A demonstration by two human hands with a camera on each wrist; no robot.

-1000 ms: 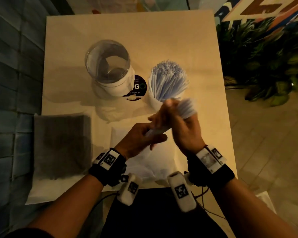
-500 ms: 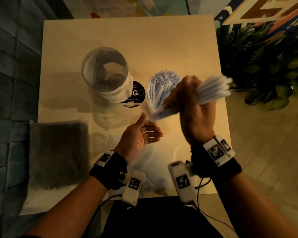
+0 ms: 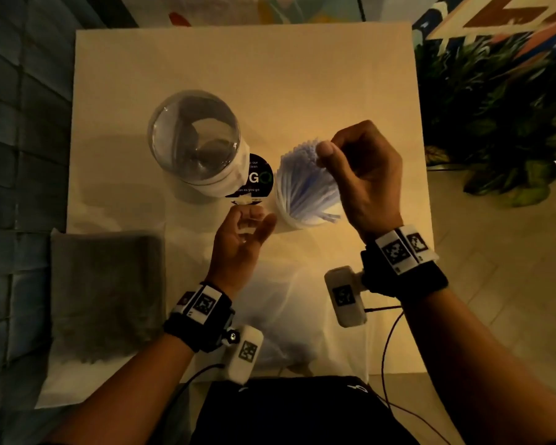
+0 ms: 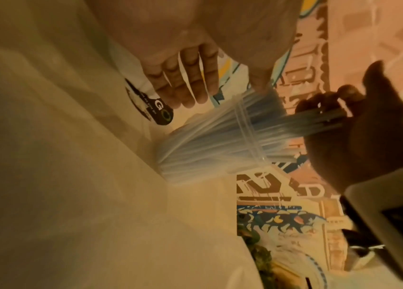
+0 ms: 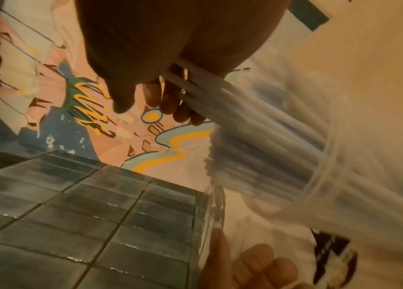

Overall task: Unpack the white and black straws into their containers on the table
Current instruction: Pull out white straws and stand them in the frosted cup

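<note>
A clear cup (image 3: pixel 289 216) stands right of the table's middle, packed with white straws (image 3: pixel 302 181) that fan out above its rim. My right hand (image 3: pixel 331 155) is over the cup and grips a bunch of the straws near their top ends, thumb on the near side. The right wrist view shows those straws (image 5: pixel 257 127) running from my curled fingers (image 5: pixel 170 105) down into the cup (image 5: pixel 331 168). My left hand (image 3: pixel 247 226) hovers just left of the cup, fingers loose and holding nothing. An empty clear glass jar (image 3: pixel 195 139) stands to the left. A pack of black straws (image 3: pixel 106 293) lies at the near left.
A round black sticker (image 3: pixel 257 179) lies on the table between jar and cup. A crumpled clear plastic bag (image 3: pixel 286 313) lies at the near edge between my wrists. Tiled wall runs along the left; potted plants (image 3: pixel 501 123) stand right of the table (image 3: pixel 238 65).
My right hand carried the bunch of white straws from above the bag up and over, then down into the cup. My left hand let go of the bunch and moved beside the cup.
</note>
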